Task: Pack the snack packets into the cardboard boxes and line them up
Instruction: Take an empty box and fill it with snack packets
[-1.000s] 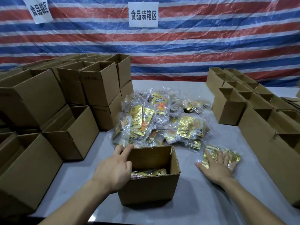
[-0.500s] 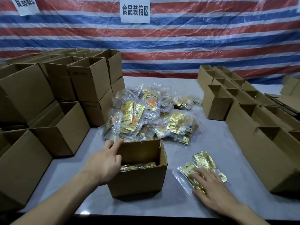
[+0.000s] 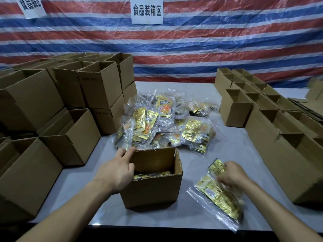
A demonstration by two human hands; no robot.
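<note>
I see plain brown boxes (image 3: 152,191) on a pale grey tabletop (image 3: 218,154). The packets (image 3: 164,124) are gold foil with orange patches inside clear plastic. Behind, my view fills with a tarp (image 3: 209,41) striped red, white and blue, bearing white signs (image 3: 147,12) with black characters.

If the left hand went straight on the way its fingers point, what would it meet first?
Most likely the pile of snack packets just behind the open box. The left hand has its fingers at the box's far left corner, aimed at the pile's near edge; depth is unclear.
</note>
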